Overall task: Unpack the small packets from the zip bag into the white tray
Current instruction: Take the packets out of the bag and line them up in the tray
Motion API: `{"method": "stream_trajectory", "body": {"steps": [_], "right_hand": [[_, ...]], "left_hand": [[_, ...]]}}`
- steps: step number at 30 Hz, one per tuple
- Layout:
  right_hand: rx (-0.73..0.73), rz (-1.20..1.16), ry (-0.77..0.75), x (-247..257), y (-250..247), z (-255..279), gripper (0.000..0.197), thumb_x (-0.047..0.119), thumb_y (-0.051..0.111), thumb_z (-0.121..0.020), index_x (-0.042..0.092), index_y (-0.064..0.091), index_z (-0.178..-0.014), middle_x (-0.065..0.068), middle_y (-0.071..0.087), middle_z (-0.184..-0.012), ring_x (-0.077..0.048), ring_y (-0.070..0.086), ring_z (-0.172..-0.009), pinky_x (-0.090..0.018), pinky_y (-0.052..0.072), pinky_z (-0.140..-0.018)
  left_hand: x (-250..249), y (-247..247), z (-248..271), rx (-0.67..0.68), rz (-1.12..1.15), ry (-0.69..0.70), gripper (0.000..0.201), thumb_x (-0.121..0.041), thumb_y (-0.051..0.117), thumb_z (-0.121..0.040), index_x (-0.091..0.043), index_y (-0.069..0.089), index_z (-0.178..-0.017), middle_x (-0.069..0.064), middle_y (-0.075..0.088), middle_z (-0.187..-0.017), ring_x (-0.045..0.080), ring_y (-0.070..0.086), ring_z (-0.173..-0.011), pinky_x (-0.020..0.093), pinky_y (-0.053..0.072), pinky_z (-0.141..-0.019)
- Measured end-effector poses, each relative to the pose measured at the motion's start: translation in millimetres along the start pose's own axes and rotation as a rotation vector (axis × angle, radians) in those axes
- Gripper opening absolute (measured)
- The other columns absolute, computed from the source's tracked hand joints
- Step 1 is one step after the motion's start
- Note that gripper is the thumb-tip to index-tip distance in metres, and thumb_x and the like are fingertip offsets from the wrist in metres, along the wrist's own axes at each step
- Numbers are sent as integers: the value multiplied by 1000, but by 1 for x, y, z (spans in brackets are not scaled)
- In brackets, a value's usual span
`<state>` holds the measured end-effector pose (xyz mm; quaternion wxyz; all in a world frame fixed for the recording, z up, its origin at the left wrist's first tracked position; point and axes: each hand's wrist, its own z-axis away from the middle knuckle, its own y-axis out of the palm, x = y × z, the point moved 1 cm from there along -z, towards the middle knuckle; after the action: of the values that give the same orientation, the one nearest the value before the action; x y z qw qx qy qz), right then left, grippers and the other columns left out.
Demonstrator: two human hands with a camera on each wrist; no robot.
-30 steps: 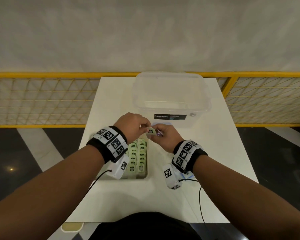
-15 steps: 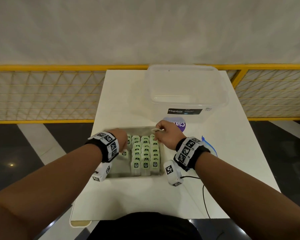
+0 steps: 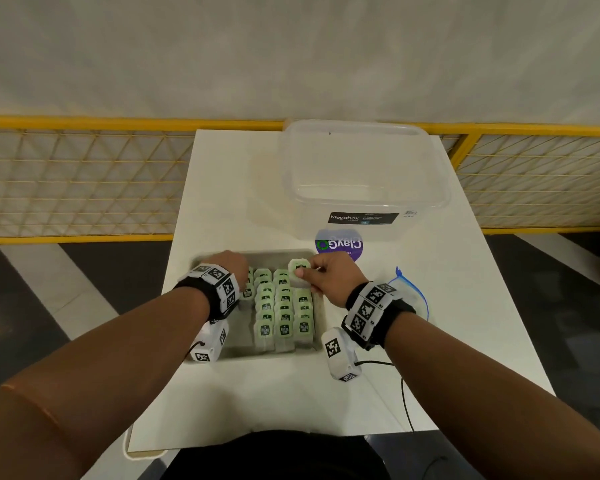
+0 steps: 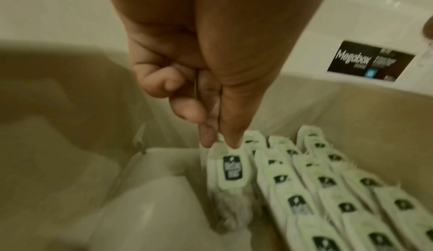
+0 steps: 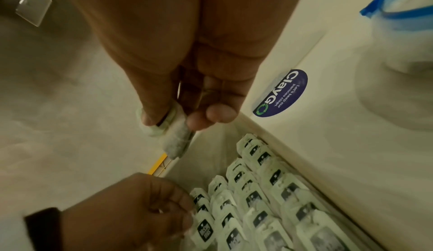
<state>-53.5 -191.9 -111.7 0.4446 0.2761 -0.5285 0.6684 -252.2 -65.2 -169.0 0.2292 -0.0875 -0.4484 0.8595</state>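
Observation:
The white tray (image 3: 257, 355) sits in front of me with several rows of small green packets (image 3: 284, 317) laid in it. My left hand (image 3: 232, 268) is low at the tray's far left; in the left wrist view its fingertips (image 4: 232, 142) pinch the top of a packet (image 4: 232, 171) in the leftmost row. My right hand (image 3: 323, 275) is over the tray's far right corner and pinches another packet (image 3: 298, 270), which the right wrist view shows hanging between thumb and fingers (image 5: 174, 138). The zip bag (image 3: 413, 296), with a blue seal, lies right of the tray, partly hidden by my right wrist.
A clear plastic box (image 3: 361, 174) with a black label stands at the back of the white table (image 3: 229, 188). A round purple sticker (image 3: 340, 245) lies between it and the tray. Yellow mesh railing (image 3: 84, 181) runs behind the table.
The hands were together over the tray a second ago and have parted. The left went down to the leftmost row, and the right carried its packet to the far right corner.

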Motion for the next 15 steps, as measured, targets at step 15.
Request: {"method": "stream_trajectory", "body": {"steps": [15], "right_hand": [[-11,86,-81,9,26,-4,13,31,76,-81,22,69,-74,14,53,-55,-1,46,-50,-22,38,-57]], "left_hand": [[-30,-56,81,-434,546,432,5,-28,68,-87,-24,70,-90,-15,62,-75,0,54,-67,18,41,-66]]}}
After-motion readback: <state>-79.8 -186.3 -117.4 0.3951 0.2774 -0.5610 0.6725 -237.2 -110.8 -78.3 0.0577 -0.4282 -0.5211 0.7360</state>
